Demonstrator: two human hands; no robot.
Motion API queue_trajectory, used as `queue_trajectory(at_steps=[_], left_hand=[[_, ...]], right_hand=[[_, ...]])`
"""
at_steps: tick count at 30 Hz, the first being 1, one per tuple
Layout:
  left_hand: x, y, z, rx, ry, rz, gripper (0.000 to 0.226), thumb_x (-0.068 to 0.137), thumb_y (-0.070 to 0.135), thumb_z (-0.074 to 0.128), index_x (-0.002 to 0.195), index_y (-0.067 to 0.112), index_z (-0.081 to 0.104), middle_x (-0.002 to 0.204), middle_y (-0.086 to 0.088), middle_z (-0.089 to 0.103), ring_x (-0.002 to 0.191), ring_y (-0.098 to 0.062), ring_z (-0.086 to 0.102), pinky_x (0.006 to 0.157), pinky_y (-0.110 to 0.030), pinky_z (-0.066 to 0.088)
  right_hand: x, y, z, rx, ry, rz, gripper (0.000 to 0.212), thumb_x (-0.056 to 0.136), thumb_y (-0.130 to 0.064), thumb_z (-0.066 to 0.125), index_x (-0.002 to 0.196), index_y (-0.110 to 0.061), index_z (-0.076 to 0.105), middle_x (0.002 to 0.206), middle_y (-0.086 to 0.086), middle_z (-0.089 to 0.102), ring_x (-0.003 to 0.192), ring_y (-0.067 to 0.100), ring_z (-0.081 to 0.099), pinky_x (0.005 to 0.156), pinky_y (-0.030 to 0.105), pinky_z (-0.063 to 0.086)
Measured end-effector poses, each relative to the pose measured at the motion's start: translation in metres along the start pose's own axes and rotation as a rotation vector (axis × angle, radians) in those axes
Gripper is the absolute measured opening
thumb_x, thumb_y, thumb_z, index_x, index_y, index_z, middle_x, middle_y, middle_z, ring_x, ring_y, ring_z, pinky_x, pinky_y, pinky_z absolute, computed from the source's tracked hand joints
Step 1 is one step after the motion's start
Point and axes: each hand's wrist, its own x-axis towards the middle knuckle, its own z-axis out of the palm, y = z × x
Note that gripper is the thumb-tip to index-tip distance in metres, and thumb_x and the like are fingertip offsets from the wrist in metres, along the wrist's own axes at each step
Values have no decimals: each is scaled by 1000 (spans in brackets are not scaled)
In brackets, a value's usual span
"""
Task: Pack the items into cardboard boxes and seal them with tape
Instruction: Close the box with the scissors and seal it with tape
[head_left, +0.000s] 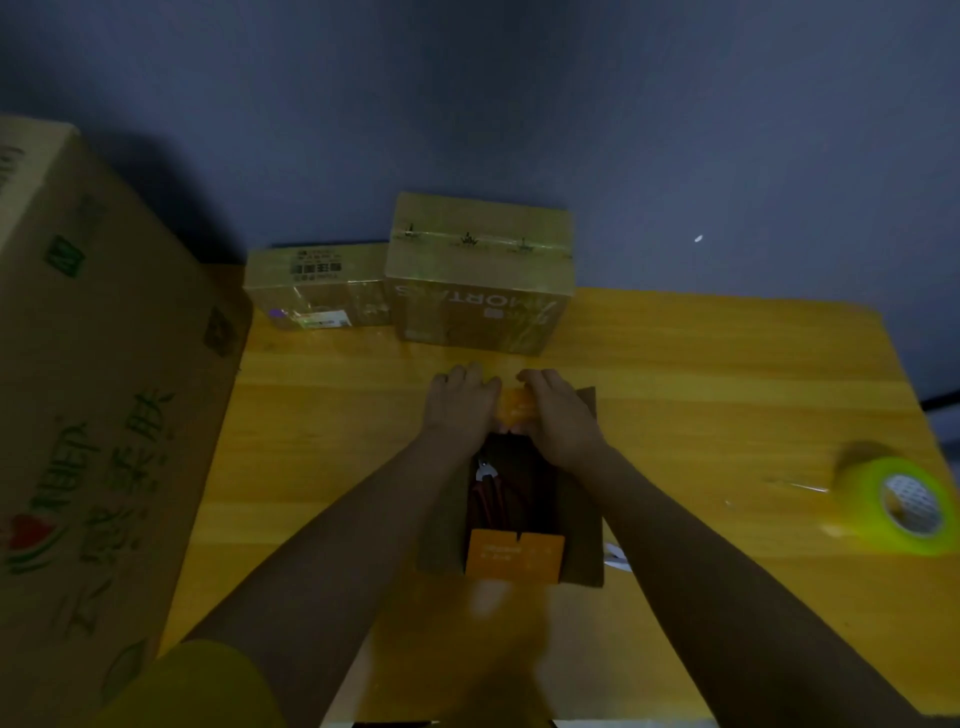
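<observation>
In the head view, an open cardboard box is seen at the middle of the wooden table, its long axis running away from the person. Its far orange flap is gripped by the left hand and the right hand, fingers curled over it. Two taped boxes stand beyond, a tape roll to the right, a large carton to the left.

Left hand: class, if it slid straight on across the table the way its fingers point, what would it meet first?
Probably the taped box printed with large letters, standing just beyond the left hand on the table. Bare tabletop lies between them, though depth is hard to judge here.
</observation>
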Motion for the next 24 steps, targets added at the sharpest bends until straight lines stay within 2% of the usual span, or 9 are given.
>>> queue_trajectory(at_steps=[3, 7, 11, 14, 16, 17, 20, 22, 24], left_hand=[[7, -1, 7, -25, -22, -52, 58, 86, 41, 65, 132, 14, 44, 134, -12, 37, 125, -29, 37, 97, -39, 36], [11, 0, 15, -34, 43, -55, 53, 86, 35, 66, 129, 17, 42, 131, -10, 40, 122, -29, 38, 89, -39, 39], [11, -6, 14, -40, 38, -72, 61, 82, 40, 70, 132, 19, 43, 131, -11, 40, 125, -29, 33, 92, -39, 37], [0, -18, 14, 11, 38, -120, 66, 80, 52, 66, 129, 14, 45, 131, -10, 40, 124, -29, 34, 96, -39, 33], [-13, -26, 19, -65, 35, -191, 65, 81, 56, 64, 125, 12, 46, 129, -9, 46, 121, -29, 40, 92, -39, 36], [-21, -29, 23, -138, 36, -242, 63, 82, 56, 63, 123, 11, 46, 126, -10, 47, 118, -29, 44, 88, -39, 38], [-47, -29, 33, -171, 94, -367, 65, 86, 57, 58, 126, 9, 40, 127, -11, 44, 118, -29, 44, 89, -38, 39], [-58, -23, 34, -92, 174, -370, 67, 86, 55, 59, 129, 9, 37, 130, -12, 41, 120, -29, 41, 95, -38, 35], [-64, -15, 29, -60, 242, -285, 61, 86, 47, 62, 130, 11, 39, 130, -12, 42, 119, -29, 41, 96, -39, 32]], right_hand=[[12, -4, 4, -140, -48, 35, 58, 85, -24, 69, 135, -11, 43, 129, 11, 38, 119, 27, 41, 90, 35, 41], [10, -9, 11, -294, 16, -8, 47, 89, -16, 62, 130, -11, 40, 127, 12, 37, 114, 26, 45, 81, 31, 44], [-9, -20, -4, -161, 6, -38, 54, 92, -9, 55, 141, -13, 35, 135, 12, 34, 118, 28, 42, 89, 37, 44], [-42, -25, -14, -132, -175, -100, 24, 97, -18, 49, 117, -10, 61, 117, 13, 55, 105, 28, 54, 85, 38, 47], [-70, -26, -8, -163, -346, -143, 28, 100, -29, 46, 110, -11, 65, 114, 11, 60, 104, 27, 57, 87, 41, 48], [-81, -25, -3, -185, -374, -173, 32, 100, -32, 45, 117, -11, 64, 124, 11, 58, 115, 27, 53, 95, 42, 44], [-109, -22, 11, -247, -127, -301, 49, 90, -23, 63, 135, -6, 53, 148, 18, 40, 141, 34, 31, 115, 46, 27], [-119, -19, 21, -186, 175, -197, 60, 71, -14, 80, 127, -4, 59, 134, 25, 50, 127, 43, 46, 105, 55, 39], [-125, -14, 31, 53, 367, 31, 60, 70, -20, 83, 122, -4, 58, 123, 21, 54, 113, 38, 52, 95, 43, 44]])
